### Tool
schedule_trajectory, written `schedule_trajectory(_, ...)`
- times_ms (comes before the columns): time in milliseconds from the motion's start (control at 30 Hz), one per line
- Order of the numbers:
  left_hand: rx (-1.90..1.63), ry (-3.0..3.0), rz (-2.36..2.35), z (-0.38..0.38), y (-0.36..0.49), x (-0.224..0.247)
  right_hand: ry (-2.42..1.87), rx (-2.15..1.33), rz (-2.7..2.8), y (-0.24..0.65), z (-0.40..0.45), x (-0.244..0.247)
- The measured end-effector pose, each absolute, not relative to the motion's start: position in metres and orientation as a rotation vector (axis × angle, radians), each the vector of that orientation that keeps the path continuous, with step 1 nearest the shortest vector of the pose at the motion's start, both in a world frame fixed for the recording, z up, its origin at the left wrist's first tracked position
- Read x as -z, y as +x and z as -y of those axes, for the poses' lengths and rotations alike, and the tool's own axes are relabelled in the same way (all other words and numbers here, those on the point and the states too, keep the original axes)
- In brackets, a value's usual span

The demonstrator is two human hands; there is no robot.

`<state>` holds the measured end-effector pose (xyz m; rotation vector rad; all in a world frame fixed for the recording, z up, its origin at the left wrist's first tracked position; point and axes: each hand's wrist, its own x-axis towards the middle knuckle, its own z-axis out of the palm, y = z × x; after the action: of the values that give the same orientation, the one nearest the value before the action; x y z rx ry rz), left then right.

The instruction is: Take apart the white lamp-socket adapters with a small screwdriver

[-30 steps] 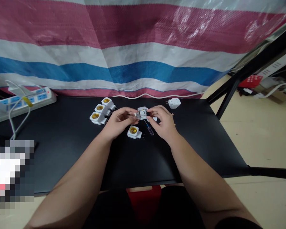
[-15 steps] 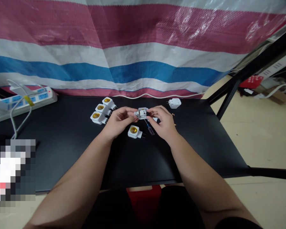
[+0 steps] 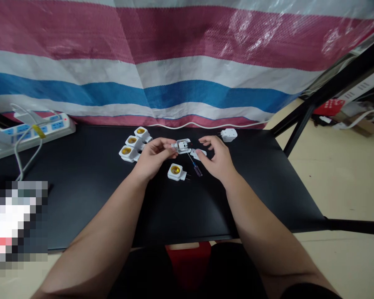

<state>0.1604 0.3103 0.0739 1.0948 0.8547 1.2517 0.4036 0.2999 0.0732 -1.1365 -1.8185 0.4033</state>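
My left hand (image 3: 157, 155) grips the narrow end of an open white plastic housing (image 3: 183, 146), whose inner parts show. To its right, my right hand (image 3: 216, 155) has its thumb and fingers apart, with nothing held; the thumb is at a flat white cover piece (image 3: 200, 155) on the black table (image 3: 187, 216). Below the housing lies a small screwdriver (image 3: 197, 169) with a dark clear handle. Nearer to me sits a white plug-in unit with a round yellow centre (image 3: 175, 170).
Three similar units (image 3: 131, 142) stand at the left, behind my left hand. A white plug (image 3: 229, 134) lies at the back right. A power strip (image 3: 50, 131) with cables and a pixelated object (image 3: 15, 220) are at the far left. Striped sheeting (image 3: 174, 95) hangs behind.
My right hand has let go of the housing and moved slightly right, its fingers spreading. The housing has shifted a little left with my left hand, and the cover piece shows more.
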Motion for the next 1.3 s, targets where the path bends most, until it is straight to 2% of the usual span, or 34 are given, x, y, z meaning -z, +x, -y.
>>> schedule_trajectory(100,-1.258,1.035,-0.891,-0.312,0.159,-0.074,-1.393,-0.274,1.979,0.414,-0.303,-0.07)
schedule_trajectory(300,-1.201,0.926,-0.981,-0.315,0.158,-0.072,-1.493,-0.384,2.034,0.418,-0.308,-0.063)
schedule_trajectory(433,-1.156,0.872,-1.007,-0.318,0.157,-0.072,-1.307,-0.358,1.773,0.413,-0.305,-0.074)
schedule_trajectory(633,-1.049,0.801,-0.887,-0.316,0.158,-0.077,-0.885,-0.492,1.949,0.4,-0.293,-0.084)
schedule_trajectory(1300,-1.063,0.976,-0.824,-0.308,0.158,-0.078,-0.858,-0.506,1.989,0.394,-0.292,-0.079)
